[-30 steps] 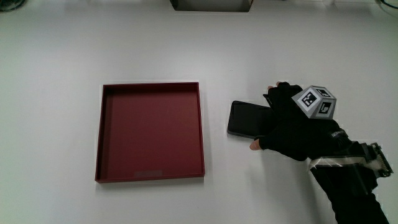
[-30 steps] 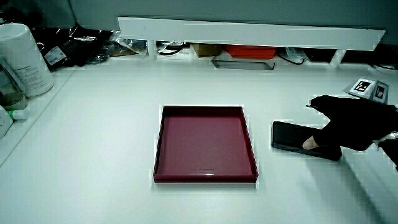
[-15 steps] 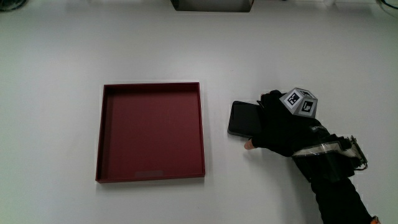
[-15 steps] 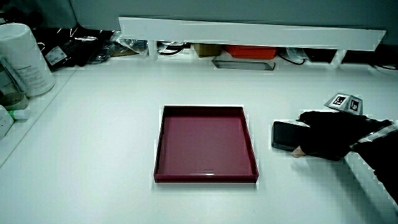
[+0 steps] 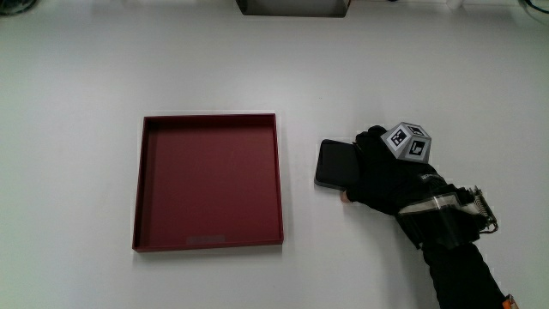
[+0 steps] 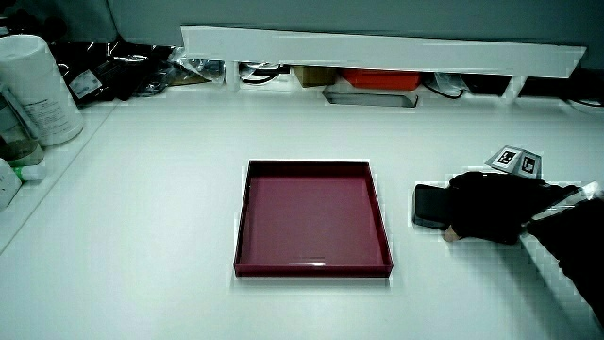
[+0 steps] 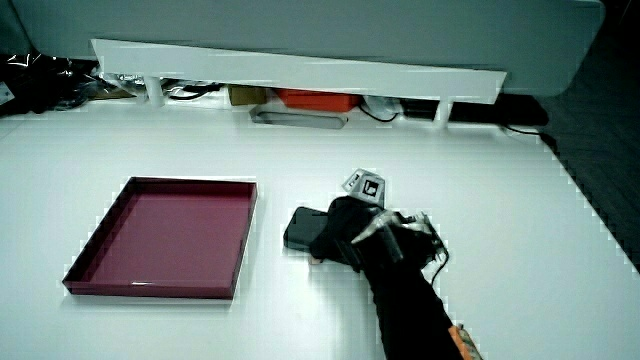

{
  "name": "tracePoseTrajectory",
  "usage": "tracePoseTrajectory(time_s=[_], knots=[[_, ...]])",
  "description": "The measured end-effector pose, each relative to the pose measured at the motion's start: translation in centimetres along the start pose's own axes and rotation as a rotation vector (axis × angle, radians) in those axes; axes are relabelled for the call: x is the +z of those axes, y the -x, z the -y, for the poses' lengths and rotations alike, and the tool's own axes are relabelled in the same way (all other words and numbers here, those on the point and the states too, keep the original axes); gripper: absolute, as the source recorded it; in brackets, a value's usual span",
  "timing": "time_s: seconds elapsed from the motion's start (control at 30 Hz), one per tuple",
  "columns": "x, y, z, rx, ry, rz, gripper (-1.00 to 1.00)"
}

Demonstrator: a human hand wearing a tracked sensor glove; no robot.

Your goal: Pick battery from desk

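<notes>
Battery: a flat, black, rounded-corner rectangular slab [image 5: 333, 163] lies flat on the white table [image 5: 86, 77], just beside the red tray and apart from it by a narrow strip of bare tabletop. It also shows in both side views [image 6: 430, 204] [image 7: 302, 227], with only the end nearest the tray uncovered.

Hand: the black-gloved hand [image 5: 388, 177] rests over the end of the battery that is away from the tray, its forearm running back toward the person. It shows in both side views as well [image 6: 493, 217] [image 7: 345, 233].

Fingers: they are curled down over the battery's edges and clamped on it. One bare fingertip [image 5: 343, 197] shows at the battery's edge nearer the person, touching the table.

Battery state: it looks flat on the tabletop under the hand; no gap under it can be made out in any view.

Marker cube: a small patterned grey-and-white cube [image 5: 407, 142] sits on the back of the hand, tilted, and is visible in both side views [image 6: 514, 160] [image 7: 366, 185].

Tray: a shallow, square, dark red tray [image 5: 141, 184] with low walls sits on the table, with nothing in it, its nearest wall parallel to the battery's short edge. It appears in both side views [image 6: 242, 227] [image 7: 90, 250].

Partition: a low white partition [image 6: 377, 47] runs along the table's edge farther from the person than the tray.
</notes>
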Motion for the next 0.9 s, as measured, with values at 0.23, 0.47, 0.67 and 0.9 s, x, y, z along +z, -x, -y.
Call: tracePoseTrajectory(time_s=[0.23,0.47,0.67,0.9], knots=[[0.1,0.1,0.2,0.029,-0.020,0.009,0.83],[0.9,0.6,0.9,0.058,-0.054,-0.009,1.00],[2.4,3.9,2.1,0.129,-0.075,0.036,1.00],[3.0,8.7,3.8,0.244,-0.096,0.062,1.00]])
